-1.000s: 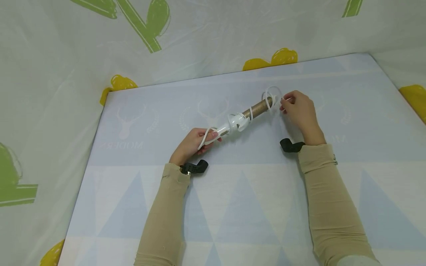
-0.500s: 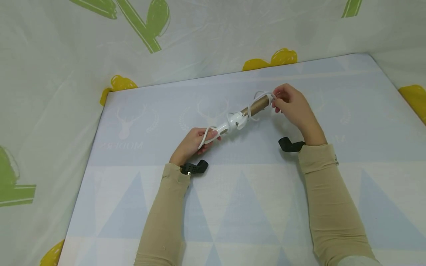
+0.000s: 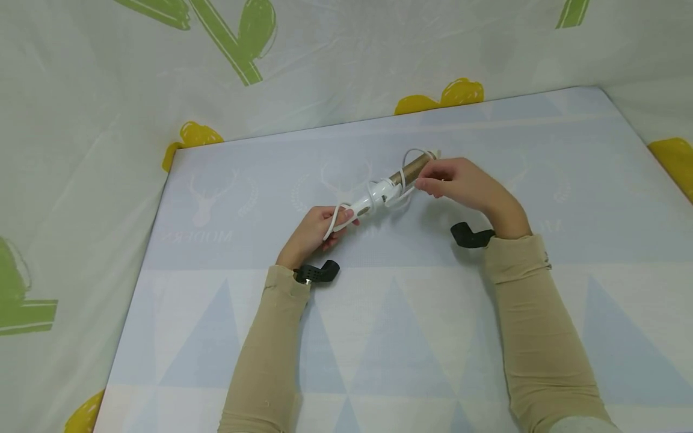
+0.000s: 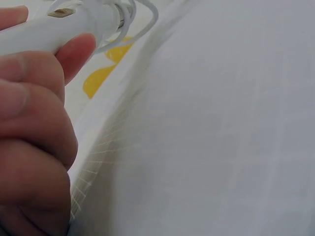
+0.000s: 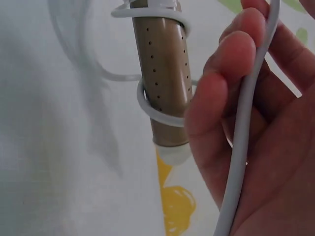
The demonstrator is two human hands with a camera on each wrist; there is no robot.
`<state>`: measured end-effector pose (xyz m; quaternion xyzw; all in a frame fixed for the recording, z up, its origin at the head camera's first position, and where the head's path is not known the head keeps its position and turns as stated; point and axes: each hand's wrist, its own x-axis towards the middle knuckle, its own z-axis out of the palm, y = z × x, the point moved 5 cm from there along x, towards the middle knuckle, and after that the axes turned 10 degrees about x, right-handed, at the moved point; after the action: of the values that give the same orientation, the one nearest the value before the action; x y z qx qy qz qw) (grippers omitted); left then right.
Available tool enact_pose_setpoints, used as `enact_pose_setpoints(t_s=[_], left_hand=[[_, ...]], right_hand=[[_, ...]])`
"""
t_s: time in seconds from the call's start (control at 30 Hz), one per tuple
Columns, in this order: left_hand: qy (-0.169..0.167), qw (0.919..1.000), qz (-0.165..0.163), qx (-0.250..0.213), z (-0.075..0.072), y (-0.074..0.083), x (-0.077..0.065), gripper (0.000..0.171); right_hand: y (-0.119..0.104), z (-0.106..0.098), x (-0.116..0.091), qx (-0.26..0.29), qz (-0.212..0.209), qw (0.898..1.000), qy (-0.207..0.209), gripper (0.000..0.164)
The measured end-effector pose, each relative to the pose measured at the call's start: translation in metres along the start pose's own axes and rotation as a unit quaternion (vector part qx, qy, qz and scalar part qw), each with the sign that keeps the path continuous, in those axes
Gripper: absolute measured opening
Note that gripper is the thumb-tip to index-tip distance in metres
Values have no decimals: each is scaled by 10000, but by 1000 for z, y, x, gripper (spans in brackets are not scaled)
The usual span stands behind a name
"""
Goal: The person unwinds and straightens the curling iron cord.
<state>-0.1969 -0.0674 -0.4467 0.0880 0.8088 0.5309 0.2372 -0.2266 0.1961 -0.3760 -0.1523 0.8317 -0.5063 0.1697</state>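
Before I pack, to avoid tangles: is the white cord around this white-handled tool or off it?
Around it: the white cord loops loosely round the brown barrel; the right hand holds more.

Desk (image 3: 357,300): blue triangles (image 3: 397,349) toward 6 o'clock. Pale sheet (image 3: 335,60) at 12, green stem print (image 3: 220,33) at 11, yellow print (image 3: 462,94) at 1.

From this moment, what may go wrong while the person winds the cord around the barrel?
The cord circles the barrel loosely, so its loops might slide off the end. The left hand grips the handle; if the right hand pulls the cord hard, the handle might twist in that grip.
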Motion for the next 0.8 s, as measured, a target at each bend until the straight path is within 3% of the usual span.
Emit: enact_pose_setpoints(t_s=[0.37, 0.57, 0.8], left_hand=[[86, 9999, -3, -105, 1, 1, 0, 45], [165, 9997, -130, -140, 0, -1, 1, 46], [287, 9991, -116, -300, -2, -2, 1, 48]], right_hand=[[-3, 17, 4, -544, 95, 9950, -833, 29], [-4, 19, 3, -483, 207, 9941, -949, 21], [1, 20, 8, -943, 379, 9920, -753, 34]])
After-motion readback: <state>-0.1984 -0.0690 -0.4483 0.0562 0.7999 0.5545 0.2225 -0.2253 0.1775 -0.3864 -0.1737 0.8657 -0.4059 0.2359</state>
